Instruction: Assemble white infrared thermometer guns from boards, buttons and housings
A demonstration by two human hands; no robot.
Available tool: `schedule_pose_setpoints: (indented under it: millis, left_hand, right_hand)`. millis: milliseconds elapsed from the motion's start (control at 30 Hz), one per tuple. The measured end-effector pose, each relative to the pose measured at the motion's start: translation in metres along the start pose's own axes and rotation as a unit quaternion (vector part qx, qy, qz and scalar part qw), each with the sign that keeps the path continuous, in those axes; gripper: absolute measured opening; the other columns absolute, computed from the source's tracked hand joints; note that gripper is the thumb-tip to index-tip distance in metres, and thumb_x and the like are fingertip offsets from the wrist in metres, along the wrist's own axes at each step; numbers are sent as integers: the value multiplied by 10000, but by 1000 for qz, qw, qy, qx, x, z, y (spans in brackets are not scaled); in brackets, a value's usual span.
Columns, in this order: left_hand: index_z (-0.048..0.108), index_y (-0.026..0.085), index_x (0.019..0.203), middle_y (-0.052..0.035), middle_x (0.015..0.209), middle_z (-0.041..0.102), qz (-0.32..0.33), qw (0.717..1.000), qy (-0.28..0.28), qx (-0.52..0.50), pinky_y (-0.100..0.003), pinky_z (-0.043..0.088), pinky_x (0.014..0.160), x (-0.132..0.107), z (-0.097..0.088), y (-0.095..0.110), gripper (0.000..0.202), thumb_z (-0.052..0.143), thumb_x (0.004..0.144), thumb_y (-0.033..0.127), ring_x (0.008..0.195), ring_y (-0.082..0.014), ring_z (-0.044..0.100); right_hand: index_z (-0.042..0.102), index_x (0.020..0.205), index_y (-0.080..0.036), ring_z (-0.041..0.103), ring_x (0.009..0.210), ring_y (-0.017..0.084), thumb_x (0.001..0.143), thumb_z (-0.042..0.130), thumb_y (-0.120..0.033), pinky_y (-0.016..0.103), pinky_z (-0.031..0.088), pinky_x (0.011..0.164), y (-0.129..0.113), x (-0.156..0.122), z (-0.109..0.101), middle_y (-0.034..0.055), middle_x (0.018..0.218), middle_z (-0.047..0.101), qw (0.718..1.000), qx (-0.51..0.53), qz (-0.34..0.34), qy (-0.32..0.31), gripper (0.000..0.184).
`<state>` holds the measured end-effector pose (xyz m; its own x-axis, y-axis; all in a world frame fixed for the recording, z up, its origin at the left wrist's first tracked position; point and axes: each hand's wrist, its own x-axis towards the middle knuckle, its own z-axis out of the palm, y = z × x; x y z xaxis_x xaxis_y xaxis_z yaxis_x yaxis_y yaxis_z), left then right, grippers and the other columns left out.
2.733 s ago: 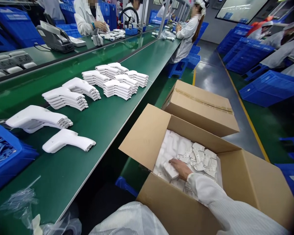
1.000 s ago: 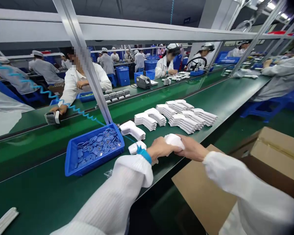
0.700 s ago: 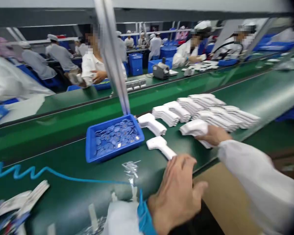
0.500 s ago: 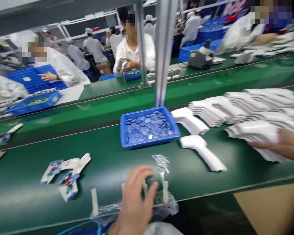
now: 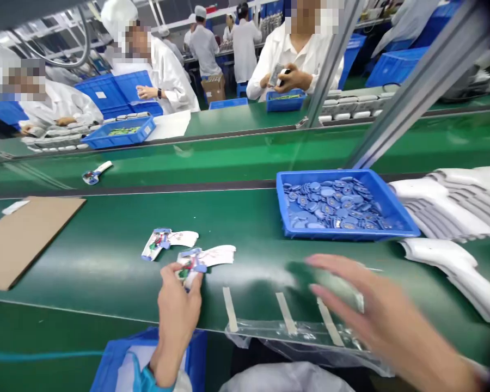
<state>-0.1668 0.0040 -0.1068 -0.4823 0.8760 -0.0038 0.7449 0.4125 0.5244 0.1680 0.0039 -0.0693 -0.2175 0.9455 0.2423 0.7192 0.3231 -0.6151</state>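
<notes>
Green worktop (image 5: pixel 106 286): left hand (image 5: pixel 176 321) pinches a printed paper strip (image 5: pixel 196 262), its end hidden by the fingers. Right hand (image 5: pixel 375 313), blurred, spreads above a plastic bag (image 5: pixel 302 340); whether it holds anything is unclear.

A factory assembly line, with green conveyor belts (image 5: pixel 106 283), blue crates (image 5: pixel 396 65) and white-coated workers (image 5: pixel 245 54)
</notes>
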Motion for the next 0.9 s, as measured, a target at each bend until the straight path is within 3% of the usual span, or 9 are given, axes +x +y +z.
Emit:
schedule_pose_setpoints:
  millis: [67, 133, 233, 300, 367, 533, 733, 833, 900]
  left_hand:
    - [420, 180, 1163, -94, 917, 654, 10, 994, -41, -98, -402, 504, 717, -7, -1, 8, 404, 598, 857, 375, 785, -290, 666]
    - [385, 191, 1234, -118, 1104, 652, 31, 976, -72, -201, -394, 503, 823, -14, -1, 16, 458, 611, 861, 333, 934, -267, 669]
    - [389, 203, 1315, -78, 1107, 666, 31, 925, -203, -321, -332, 505, 819, -20, -2, 26, 557, 672, 851, 325, 913, -212, 658]
    - [503, 193, 1252, -53, 1024, 682, 36, 878, -313, -361, -292, 499, 761, -20, -3, 34, 470, 692, 856, 363, 852, -190, 637]
    - [607, 183, 1116, -40, 951, 679, 52, 852, -365, -371, -272, 479, 731, -20, -3, 43, 316, 651, 897, 407, 824, -177, 610]
    - [639, 203, 1041, -5, 832, 645, 150, 868, -353, -314, -269, 430, 681, -31, 0, 66, 227, 604, 936, 402, 755, -165, 556]
    - [601, 226, 1104, -24, 1005, 658, 299, 856, -328, -267, -315, 435, 839, -56, 9, 80, 154, 535, 984, 297, 913, -193, 585]
    - [583, 232, 1113, -21, 1011, 659, 302, 876, -278, -252, -310, 426, 833, -62, 15, 88, 145, 526, 979, 240, 930, -196, 587]
    - [589, 236, 1080, 1, 971, 661, 281, 875, -289, -267, -286, 425, 808, -66, 17, 97, 118, 562, 965, 245, 888, -179, 587]
  right_hand:
    - [543, 1350, -262, 576, 1260, 238, 944, 575, -409, 443, 490, 1058, -35, 28, 46, 69, 1389, 596, 998, 23, -22, -58, 433]
    - [537, 1351, -206, 573, 1256, 251, 939, 571, -403, 446, 499, 1034, -54, 54, 80, 106, 1370, 605, 993, 52, -29, -100, 458]
    - [660, 1119, -230, 675, 992, 213, 959, 533, -381, 370, 542, 855, -60, 71, 92, 55, 1082, 723, 982, 85, 20, -168, 254]
    - [679, 992, -252, 669, 873, 174, 975, 513, -390, 312, 520, 778, -58, 67, 80, 17, 967, 720, 976, 105, 56, -181, 216]
    - [673, 1029, -272, 657, 906, 161, 987, 496, -412, 284, 507, 778, -55, 57, 64, 12, 1023, 705, 977, 128, 75, -155, 229]
    - [676, 969, -280, 636, 904, 169, 983, 520, -410, 294, 500, 779, -57, 32, 39, 17, 1037, 678, 985, 115, 69, -104, 204]
    - [575, 844, -245, 583, 728, 175, 1003, 462, -305, 342, 426, 689, -72, 6, -8, 7, 815, 639, 997, -58, -52, -7, 205]
    - [550, 872, -254, 598, 747, 187, 1003, 454, -305, 346, 416, 692, -71, -7, -33, 15, 833, 647, 992, -99, -56, 50, 171]
    - [570, 941, -268, 621, 830, 189, 999, 486, -316, 337, 431, 725, -63, -11, -37, 13, 913, 669, 994, -81, -39, 61, 113]
